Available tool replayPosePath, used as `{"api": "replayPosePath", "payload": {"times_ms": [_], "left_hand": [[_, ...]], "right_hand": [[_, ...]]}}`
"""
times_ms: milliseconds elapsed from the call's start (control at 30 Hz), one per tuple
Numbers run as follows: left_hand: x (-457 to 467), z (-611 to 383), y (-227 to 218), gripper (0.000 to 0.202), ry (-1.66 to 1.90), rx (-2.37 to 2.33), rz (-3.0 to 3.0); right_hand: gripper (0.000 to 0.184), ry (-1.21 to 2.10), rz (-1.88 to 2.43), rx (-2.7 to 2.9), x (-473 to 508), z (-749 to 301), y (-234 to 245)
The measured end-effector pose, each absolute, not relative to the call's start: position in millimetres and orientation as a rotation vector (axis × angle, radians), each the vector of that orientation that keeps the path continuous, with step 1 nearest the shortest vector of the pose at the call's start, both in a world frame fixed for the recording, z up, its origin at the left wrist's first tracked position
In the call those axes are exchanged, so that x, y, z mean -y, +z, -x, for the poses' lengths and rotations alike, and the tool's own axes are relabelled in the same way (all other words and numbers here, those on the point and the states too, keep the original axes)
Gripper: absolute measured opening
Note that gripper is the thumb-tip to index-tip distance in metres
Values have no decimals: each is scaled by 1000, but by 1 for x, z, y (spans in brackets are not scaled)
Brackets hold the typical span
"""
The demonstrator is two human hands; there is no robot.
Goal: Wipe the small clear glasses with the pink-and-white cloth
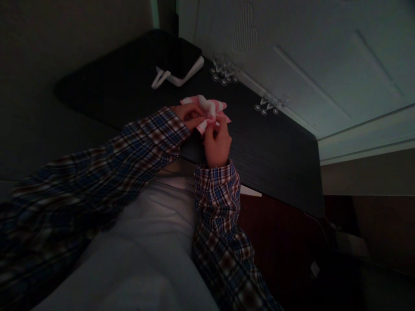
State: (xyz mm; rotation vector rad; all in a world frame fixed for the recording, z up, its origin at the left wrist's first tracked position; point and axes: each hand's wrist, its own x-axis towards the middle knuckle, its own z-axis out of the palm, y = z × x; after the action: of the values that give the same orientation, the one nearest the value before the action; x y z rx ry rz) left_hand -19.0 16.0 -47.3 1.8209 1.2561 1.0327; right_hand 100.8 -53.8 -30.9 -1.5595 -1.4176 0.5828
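A dark flat device (184,56) is seated on a white base (189,77) beyond the left hand (188,115), with a white loop (160,80) projecting at its near side. Two clusters of clear knobbed pieces, a farther one (223,72) and a nearer one (270,104), are noted along the foot of a white panel (311,56), on which a ribbed heart relief (244,32) is borne. The desk's near edge is partly blocked from view by plaid sleeves (217,190).

A pink-and-white striped cloth (207,105) is held, bunched, over the near part of the dark desk (275,160); contact with the desktop cannot be told. Its near edge is pinched between thumb and fingers of the right hand (218,144). Its left side is gripped by the curled left fingers, tips partly hidden.

Dim lighting recorded; a dark reddish floor (275,242) is seen below, a plain wall (74,34) at left.
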Motion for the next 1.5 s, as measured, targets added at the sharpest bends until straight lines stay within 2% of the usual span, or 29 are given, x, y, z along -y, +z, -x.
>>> {"api": "replayPosePath", "payload": {"times_ms": [433, 633, 1067, 1500], "left_hand": [[-20, 22, -58, 16, 1125, -1134, -1833], [-18, 22, -54, 17, 1109, -1124, -1802], [-13, 21, -47, 32, 1088, -1171, -1786], [-18, 23, -52, 18, 1025, -1152, -1774]], "right_hand": [[21, 561, 1510, 1455, 51, -103, -38], [21, 545, 1568, 1484, 51, -103, -36], [24, 592, 1482, 1475, 51, -105, -41], [22, 601, 1509, 1460, 52, -103, -37]]}}
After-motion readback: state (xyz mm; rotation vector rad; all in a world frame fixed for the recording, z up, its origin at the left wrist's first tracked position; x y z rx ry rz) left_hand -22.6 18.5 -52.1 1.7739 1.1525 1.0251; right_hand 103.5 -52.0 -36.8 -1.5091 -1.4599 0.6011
